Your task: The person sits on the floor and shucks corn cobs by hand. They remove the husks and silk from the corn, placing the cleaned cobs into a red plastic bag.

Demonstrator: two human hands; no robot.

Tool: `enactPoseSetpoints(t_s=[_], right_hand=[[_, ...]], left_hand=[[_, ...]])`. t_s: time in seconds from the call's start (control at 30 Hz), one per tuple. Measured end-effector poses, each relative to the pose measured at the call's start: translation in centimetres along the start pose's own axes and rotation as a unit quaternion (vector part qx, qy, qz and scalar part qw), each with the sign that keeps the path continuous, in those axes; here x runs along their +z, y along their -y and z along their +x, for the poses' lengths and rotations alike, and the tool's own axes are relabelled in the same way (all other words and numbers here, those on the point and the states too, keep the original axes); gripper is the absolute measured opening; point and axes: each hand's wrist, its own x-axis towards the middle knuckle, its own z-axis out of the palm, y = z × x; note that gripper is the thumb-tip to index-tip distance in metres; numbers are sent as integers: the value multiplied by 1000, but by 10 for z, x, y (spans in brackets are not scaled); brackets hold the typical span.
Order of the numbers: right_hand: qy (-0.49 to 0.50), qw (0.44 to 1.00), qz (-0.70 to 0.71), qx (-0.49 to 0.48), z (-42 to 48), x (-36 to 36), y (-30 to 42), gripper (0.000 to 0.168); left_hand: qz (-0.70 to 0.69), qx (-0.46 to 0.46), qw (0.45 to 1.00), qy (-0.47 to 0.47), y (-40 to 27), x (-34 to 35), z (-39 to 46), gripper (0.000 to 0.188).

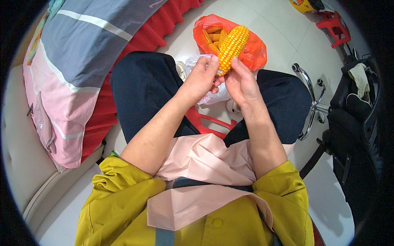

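Between my two hands is a dried yellow ear of corn (234,44), tilted with its tip up and to the right. My left hand (201,75) holds its lower end from the left, the thumb near the pale base. From the right, my right hand (243,81) grips the same end, thumb along the kernels. Behind the ear, a red plastic bag (254,50) stands open on the floor with several more ears of corn (214,37) inside. A white plastic bag (217,95) lies below my hands, partly hidden by them.
A bed with a grey and pink cover (89,46) and red skirt (144,33) is at the left. Part of a red plastic stool (209,124) shows between my legs. At the right are a chrome wheeled chair base (314,106), a black bag (354,138) and another red stool (337,27).
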Motion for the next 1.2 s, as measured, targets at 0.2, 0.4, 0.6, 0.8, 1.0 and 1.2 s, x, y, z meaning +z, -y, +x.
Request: enactPoseSetpoints(t_s=[0.2, 0.4, 0.6, 0.8, 1.0, 1.2], right_hand=[[2, 1000, -16, -9, 1, 3, 2, 32], [-47, 999, -4, 4, 1, 7, 5, 38], [-91, 992, -86, -20, 0, 8, 2, 38], [-90, 994, -53, -27, -2, 12, -1, 37], [-103, 993, -50, -43, -2, 17, -4, 35], [-90, 994, -40, -49, -3, 23, 1, 35]], left_hand=[[90, 80, 993, 17, -3, -2, -4, 25], [335, 229, 913, -39, 4, 0, -3, 23], [377, 219, 899, -33, 0, 2, -7, 20], [418, 236, 875, -55, 0, 4, -9, 17], [442, 228, 858, -127, 3, 9, -10, 14], [321, 224, 910, -139, 3, 8, -9, 15]])
